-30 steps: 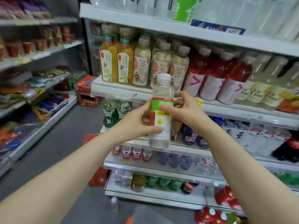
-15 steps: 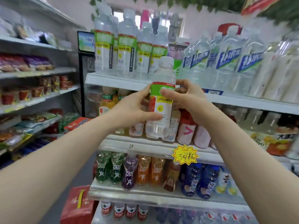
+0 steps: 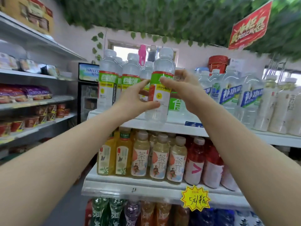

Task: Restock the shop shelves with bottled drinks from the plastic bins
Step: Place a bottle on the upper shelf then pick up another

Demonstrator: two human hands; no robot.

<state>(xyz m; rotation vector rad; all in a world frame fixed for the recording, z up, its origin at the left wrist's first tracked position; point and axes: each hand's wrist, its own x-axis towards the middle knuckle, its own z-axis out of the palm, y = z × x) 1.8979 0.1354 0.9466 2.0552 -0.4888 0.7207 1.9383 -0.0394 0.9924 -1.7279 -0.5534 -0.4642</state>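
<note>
Shop shelving is filling the view beneath hanging green foliage, with the top shelf (image 3: 162, 126) carrying a row of matching bottles (image 3: 108, 82) at its left end. Both hands are wrapping a clear green-labelled bottle (image 3: 160, 88) — the left hand (image 3: 135, 97) gripping its lower label with thumb in front, the right hand (image 3: 182, 85) closing around its upper right side. Its base is hovering at the shelf's front edge, just beside the row. Placement is judged nearly complete but not yet finished — the plastic bins are lying out of view, so remaining stock cannot be gauged.
</note>
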